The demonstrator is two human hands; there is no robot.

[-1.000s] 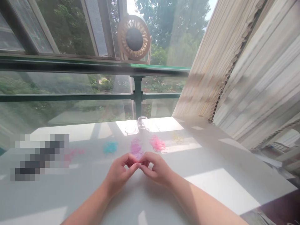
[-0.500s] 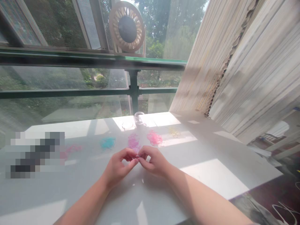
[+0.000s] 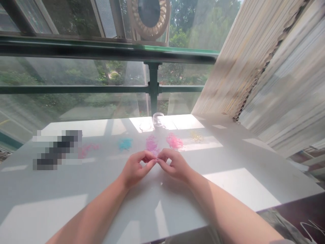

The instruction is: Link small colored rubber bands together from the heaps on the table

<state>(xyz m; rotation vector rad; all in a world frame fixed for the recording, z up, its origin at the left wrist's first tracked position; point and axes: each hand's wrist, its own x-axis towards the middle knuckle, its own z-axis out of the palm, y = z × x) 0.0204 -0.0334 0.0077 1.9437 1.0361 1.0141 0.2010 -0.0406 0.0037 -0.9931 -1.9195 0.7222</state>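
My left hand [image 3: 138,167] and my right hand [image 3: 175,165] meet over the white table [image 3: 122,210], thumbs and forefingers pinched. Their fingertips touch or nearly touch around something too small to make out. Just beyond them lies a purple pile [image 3: 151,141] of small, thin, loop-like pieces, partly behind the fingers. To its right are a bright pink pile [image 3: 174,141] and a sparse yellow pile [image 3: 197,136]. On the left lie a blue pile [image 3: 125,144] and a scattered pink pile [image 3: 89,149].
At the table's far edge stands a small clear container [image 3: 158,120], beside a clear round lid [image 3: 145,126]. A blurred-out dark object [image 3: 58,149] lies at left. Behind are a green railing [image 3: 101,51], a round fan [image 3: 149,17] and a striped curtain [image 3: 228,64] on the right.
The view has tilted down and shifted left, so the whole scene sits higher and further right. My hands keep the same pinch together.
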